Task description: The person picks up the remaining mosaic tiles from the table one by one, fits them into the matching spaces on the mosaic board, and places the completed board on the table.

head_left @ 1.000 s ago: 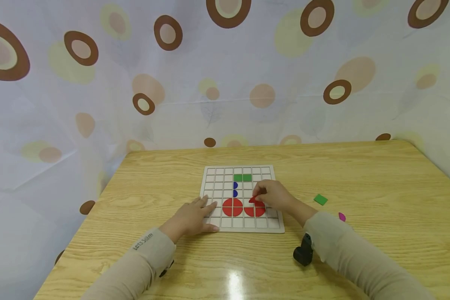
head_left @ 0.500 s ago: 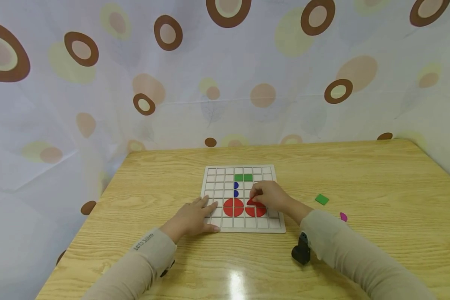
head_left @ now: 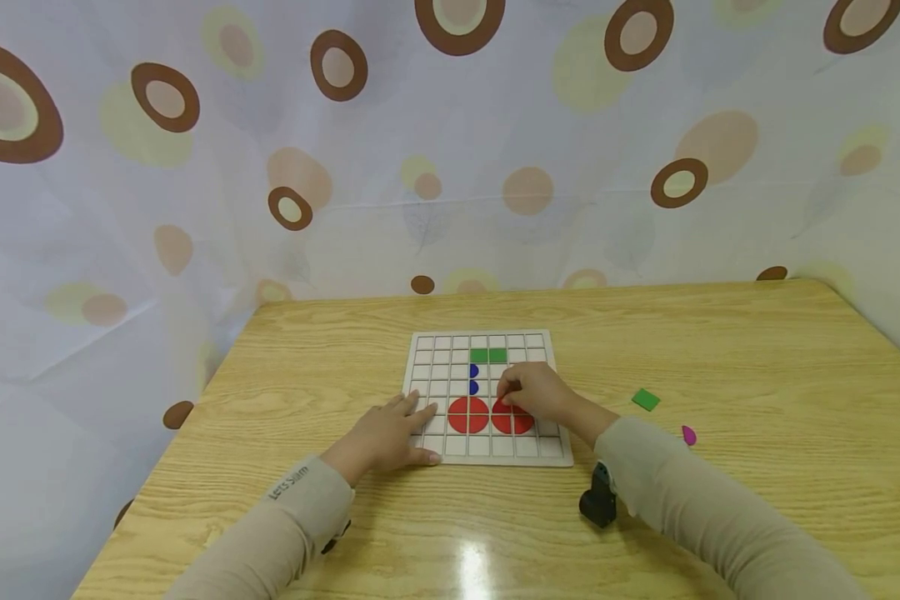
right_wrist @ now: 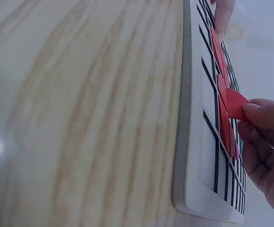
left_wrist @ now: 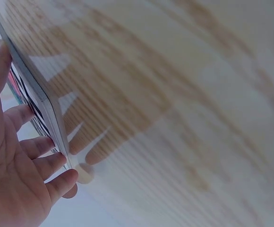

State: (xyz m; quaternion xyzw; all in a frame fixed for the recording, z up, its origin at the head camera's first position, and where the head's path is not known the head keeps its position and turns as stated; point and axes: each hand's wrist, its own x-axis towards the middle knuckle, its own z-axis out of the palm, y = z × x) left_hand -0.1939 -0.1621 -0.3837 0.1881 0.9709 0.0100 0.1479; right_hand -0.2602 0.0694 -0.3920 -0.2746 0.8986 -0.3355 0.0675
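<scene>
A white grid board (head_left: pixel 431 342) lies on the table. My right hand (head_left: pixel 536 392) pinches a red quarter-circle piece (right_wrist: pixel 236 105) between thumb and forefinger. In the right wrist view this piece stands tilted up from the board, at the upper left of the right red circle (head_left: pixel 522 423). Beside that, the left red circle (head_left: pixel 461 407) of quarter pieces lies flat in its squares. Two blue half-circles (head_left: pixel 474 372) and two green squares (head_left: pixel 479 356) sit higher up the grid. My left hand (head_left: pixel 385 437) rests with fingers spread on the board's left edge.
Right of the board, a loose green square (head_left: pixel 646 400) and a small magenta piece (head_left: pixel 689 435) lie on the wooden table (head_left: pixel 330 350). A black wrist camera (head_left: pixel 598 500) hangs under the right sleeve. A patterned curtain (head_left: pixel 450 150) stands behind the table.
My right hand has moved slightly left and lowered the red quarter-circle piece to the corner of the right circle. The left hand has stayed in place.
</scene>
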